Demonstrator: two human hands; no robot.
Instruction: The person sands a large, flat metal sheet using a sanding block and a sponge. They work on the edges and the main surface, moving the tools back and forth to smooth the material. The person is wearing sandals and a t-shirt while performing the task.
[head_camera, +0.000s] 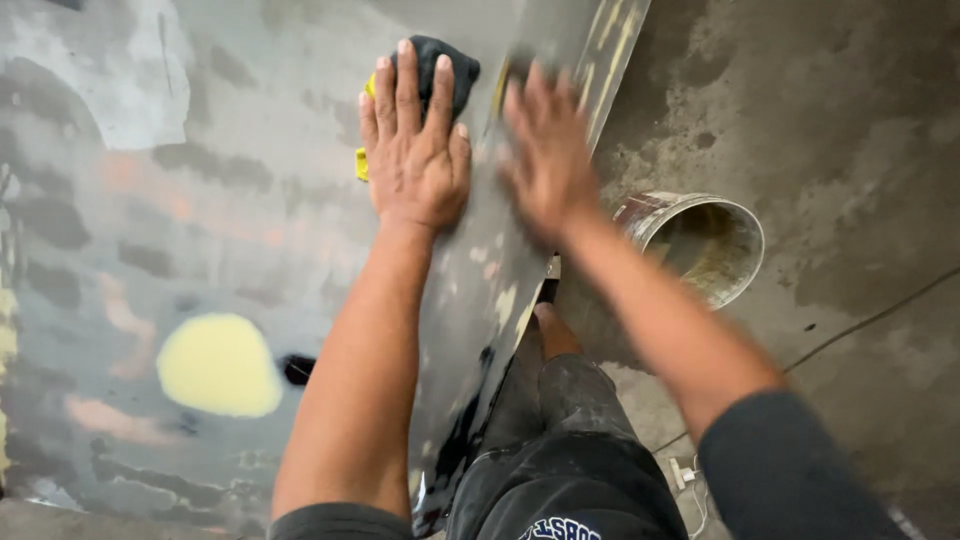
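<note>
My left hand lies flat, fingers spread, on a dark and yellow sponge pad pressed against a grey sanded panel. The panel carries a pale yellow filler patch at lower left. My right hand is blurred with motion and presses flat near the panel's right edge; a small dark and yellow piece shows at its fingertips. Whether it grips that piece I cannot tell.
A dirty round bucket with murky water stands on the stained concrete floor to the right. A thin cable crosses the floor. My dark trousers and one foot show below the panel's edge.
</note>
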